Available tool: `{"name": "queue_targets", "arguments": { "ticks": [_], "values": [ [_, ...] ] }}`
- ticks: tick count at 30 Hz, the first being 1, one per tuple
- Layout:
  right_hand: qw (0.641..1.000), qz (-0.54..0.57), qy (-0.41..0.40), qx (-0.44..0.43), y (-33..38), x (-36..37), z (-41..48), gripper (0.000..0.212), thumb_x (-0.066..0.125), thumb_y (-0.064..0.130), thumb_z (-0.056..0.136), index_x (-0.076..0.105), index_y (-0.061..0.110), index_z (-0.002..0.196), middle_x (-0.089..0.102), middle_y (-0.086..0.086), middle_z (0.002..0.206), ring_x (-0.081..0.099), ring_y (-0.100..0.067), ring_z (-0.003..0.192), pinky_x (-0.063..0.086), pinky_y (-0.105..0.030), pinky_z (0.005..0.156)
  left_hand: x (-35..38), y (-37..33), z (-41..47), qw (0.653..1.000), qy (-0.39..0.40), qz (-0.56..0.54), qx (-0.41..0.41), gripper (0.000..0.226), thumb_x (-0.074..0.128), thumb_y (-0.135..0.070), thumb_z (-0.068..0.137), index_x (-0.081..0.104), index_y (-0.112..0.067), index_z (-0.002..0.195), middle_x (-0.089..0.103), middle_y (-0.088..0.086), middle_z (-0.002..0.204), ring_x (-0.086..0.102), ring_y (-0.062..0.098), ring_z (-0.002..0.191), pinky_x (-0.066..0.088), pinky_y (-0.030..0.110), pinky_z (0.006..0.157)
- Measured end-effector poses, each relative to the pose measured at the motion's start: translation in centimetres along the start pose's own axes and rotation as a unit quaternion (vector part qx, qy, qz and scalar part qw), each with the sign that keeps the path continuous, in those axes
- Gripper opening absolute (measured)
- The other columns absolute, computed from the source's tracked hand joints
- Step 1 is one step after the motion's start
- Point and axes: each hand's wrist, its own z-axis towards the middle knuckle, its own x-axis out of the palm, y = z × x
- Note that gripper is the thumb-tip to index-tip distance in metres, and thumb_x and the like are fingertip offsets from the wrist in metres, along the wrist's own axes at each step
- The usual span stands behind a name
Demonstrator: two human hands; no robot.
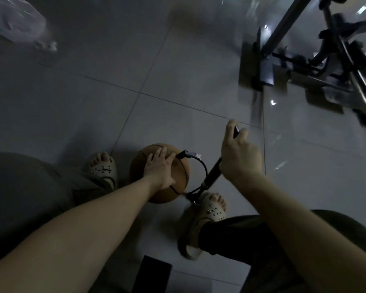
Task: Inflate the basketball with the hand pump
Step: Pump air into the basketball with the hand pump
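The left hand [160, 169] lies flat, fingers spread, on the basketball [160, 173] at lower centre, between two sandalled feet. The right hand [240, 154] is clenched around the handle of the hand pump [211, 175], whose hose [201, 166] curves to the ball. Grey floor tiles [114, 102] lie below; a metal frame [325, 60] stands upper right.

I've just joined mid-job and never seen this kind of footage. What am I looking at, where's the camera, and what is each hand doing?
There is no machine: a head-worn camera looks down at a person's own arms. The left hand rests flat on a basketball on the tiled floor, between two sandalled feet. The right hand grips the handle of a hand pump, whose base sits by the right foot. A black hose runs from pump to ball. A metal frame stands top right.
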Motion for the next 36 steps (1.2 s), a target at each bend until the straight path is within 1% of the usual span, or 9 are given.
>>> {"name": "queue_targets", "arguments": {
  "ticks": [2,5,7,11,16,20,25,31,36],
  "values": [
    [1.000,-0.022,0.004,0.004,1.3,3.0,-0.4,0.093,0.065,0.021,0.088,0.002,0.006,0.154,0.044,-0.024,0.123,0.054,-0.029,0.081,0.046,-0.032,0.055,-0.1,0.0,0.2,1.000,0.011,-0.003,-0.001,0.101,0.072,-0.052,0.083,0.011,-0.028,0.160,-0.003,0.009,0.168,-0.004,0.029,0.155,0.006,0.049,0.124],
    [0.999,-0.033,0.010,0.009,2.4,6.6,-0.4,0.077,0.050,0.021,0.096,0.003,0.000,0.154,0.045,-0.027,0.123,0.054,-0.033,0.095,0.050,-0.035,0.066,-0.2,0.2,0.4,1.000,0.017,-0.004,-0.009,0.102,0.074,-0.052,0.082,0.011,-0.029,0.160,-0.004,0.009,0.168,-0.006,0.028,0.155,0.005,0.048,0.124],
    [0.999,-0.048,0.015,0.011,2.5,8.2,-0.1,0.070,0.042,0.017,0.097,0.004,-0.002,0.153,0.046,-0.028,0.122,0.054,-0.035,0.097,0.052,-0.037,0.068,0.0,0.3,0.6,1.000,0.001,-0.010,-0.007,0.103,0.076,-0.052,0.081,0.014,-0.029,0.160,-0.001,0.009,0.169,-0.004,0.028,0.155,0.006,0.047,0.124],
    [0.997,-0.062,0.035,0.016,2.9,10.9,0.4,0.062,0.022,0.011,0.095,0.007,-0.002,0.153,0.049,-0.029,0.120,0.057,-0.032,0.089,0.054,-0.035,0.059,0.2,0.3,0.6,1.000,-0.015,-0.020,0.008,0.098,0.073,-0.049,0.083,0.014,-0.028,0.160,0.000,0.010,0.168,-0.002,0.028,0.155,0.006,0.048,0.125],
    [0.994,-0.067,0.084,0.018,3.4,13.5,0.3,0.070,0.042,0.015,0.099,0.002,-0.003,0.153,0.047,-0.031,0.120,0.056,-0.032,0.088,0.056,-0.035,0.063,0.2,0.1,0.6,1.000,-0.012,-0.019,0.008,0.098,0.072,-0.050,0.084,0.013,-0.029,0.160,-0.002,0.009,0.169,-0.004,0.028,0.155,0.006,0.048,0.125],
    [0.996,-0.059,0.073,0.003,3.0,13.1,0.1,0.072,0.044,0.014,0.099,-0.002,0.000,0.153,0.045,-0.028,0.123,0.057,-0.031,0.089,0.054,-0.033,0.066,-0.1,0.2,0.8,1.000,-0.007,-0.012,0.013,0.098,0.071,-0.053,0.084,0.013,-0.029,0.160,-0.001,0.008,0.169,-0.003,0.028,0.155,0.006,0.048,0.124],
    [0.993,-0.043,0.085,-0.065,0.7,10.5,-0.6,0.079,0.049,0.010,0.098,-0.006,0.006,0.155,0.039,-0.022,0.129,0.061,-0.029,0.092,0.053,-0.033,0.071,-0.3,-0.3,0.9,1.000,-0.008,0.003,0.010,0.100,0.072,-0.056,0.082,0.014,-0.029,0.160,0.003,0.009,0.168,0.001,0.030,0.154,0.010,0.049,0.124],
    [0.998,-0.047,0.040,-0.028,-0.9,2.1,1.8,0.100,0.070,0.014,0.088,-0.004,0.005,0.156,0.039,-0.024,0.128,0.059,-0.033,0.093,0.049,-0.035,0.070,-0.1,-1.3,0.7,1.000,-0.002,0.029,0.004,0.101,0.071,-0.057,0.082,0.013,-0.029,0.160,0.002,0.011,0.168,-0.001,0.031,0.154,0.009,0.050,0.122],
    [0.997,-0.078,0.005,0.018,-0.3,0.3,2.6,0.095,0.070,0.017,0.088,0.003,-0.001,0.154,0.043,-0.027,0.125,0.055,-0.034,0.099,0.047,-0.036,0.070,-0.2,-1.2,0.6,1.000,-0.001,0.020,0.000,0.101,0.071,-0.057,0.083,0.013,-0.029,0.160,0.001,0.011,0.168,-0.003,0.031,0.154,0.007,0.049,0.123]
  ]
}}
